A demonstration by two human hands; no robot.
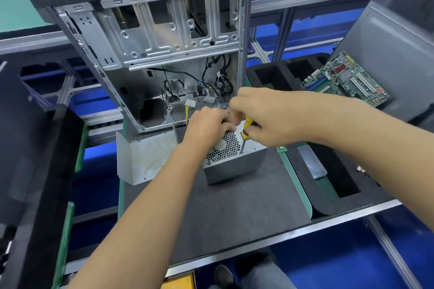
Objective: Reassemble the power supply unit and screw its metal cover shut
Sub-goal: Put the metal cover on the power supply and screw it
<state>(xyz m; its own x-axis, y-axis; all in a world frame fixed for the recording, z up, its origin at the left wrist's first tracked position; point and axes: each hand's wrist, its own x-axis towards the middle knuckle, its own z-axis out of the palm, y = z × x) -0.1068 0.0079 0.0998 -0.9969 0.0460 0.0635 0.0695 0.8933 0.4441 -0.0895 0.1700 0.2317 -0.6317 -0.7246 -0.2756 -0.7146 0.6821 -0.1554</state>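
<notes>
A grey metal power supply unit (pixel 234 166) with a honeycomb fan grille on top sits on the dark foam mat (pixel 223 209). My left hand (pixel 206 124) rests curled on the unit's top at its far edge, holding it down. In my right hand (pixel 260 115) is a yellow-handled screwdriver (pixel 245 130), held upright. Its tip stands on a screw at the top's near right corner (pixel 241 153). A bent metal cover plate (pixel 143 159) stands to the left of the unit.
An open computer case (pixel 150 37) stands upright just behind the unit, with loose cables inside. A green motherboard (pixel 345 80) leans at the right, above a black foam tray (pixel 328 171). Another dark panel (pixel 35 171) is on the left.
</notes>
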